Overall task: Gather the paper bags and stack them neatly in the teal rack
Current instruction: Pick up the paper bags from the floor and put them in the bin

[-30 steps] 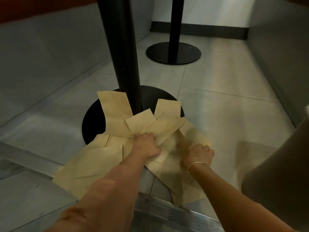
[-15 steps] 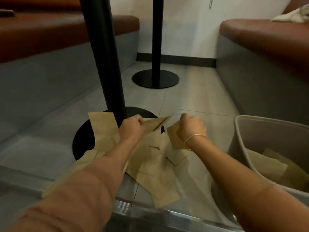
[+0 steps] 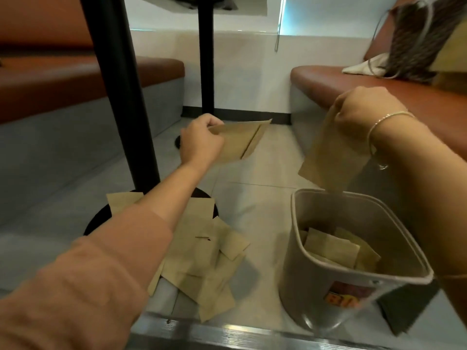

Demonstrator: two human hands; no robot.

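The right hand (image 3: 364, 109) pinches one paper bag (image 3: 331, 155) by its top edge so it hangs straight above the rack (image 3: 353, 271), ready to slide in beside those already inside. The left hand (image 3: 202, 140) grips a second bag (image 3: 240, 141) left of the rack, waiting (likely next); loose bags (image 3: 202, 253) lie on the floor to the rack's left.

One head-worn view, low near the floor (image 3: 260, 203), faces forward and down, close behind both forearms.
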